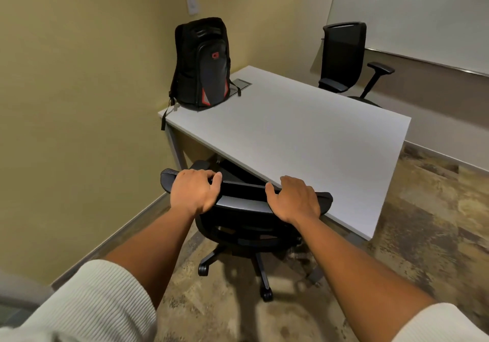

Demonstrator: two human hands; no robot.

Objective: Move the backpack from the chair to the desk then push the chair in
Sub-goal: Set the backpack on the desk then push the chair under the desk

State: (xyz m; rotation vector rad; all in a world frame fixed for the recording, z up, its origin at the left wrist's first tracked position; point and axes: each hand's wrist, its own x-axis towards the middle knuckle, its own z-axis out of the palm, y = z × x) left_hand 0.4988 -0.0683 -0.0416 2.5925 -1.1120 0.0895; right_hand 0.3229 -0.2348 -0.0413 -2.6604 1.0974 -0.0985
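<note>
Backpack point(202, 63) is seen upright at the far left corner of the counter point(304, 135), close to the yellow wall point(79, 77); one strap hangs over the left edge. A small grey panel point(242, 83) is set into the counter top just right of the backpack, partly covered by it.

Chair point(243, 209) is found at the near edge of the counter, toward the near left corner, seat tucked beneath the top and backrest rim level with the counter edge. Wheeled base is visible on the mottled floor point(423, 209).

Left hand point(194, 192) is laid over the left end of the backrest top, fingers curled around the rim, thumb on the near side. Right hand point(295, 200) is closed likewise over the right part of the same rim. Both arms are extended; pale ribbed sleeves are pushed up.

A second chair point(344, 58) stands beyond the far right side of the counter, below a whiteboard point(423, 11).
</note>
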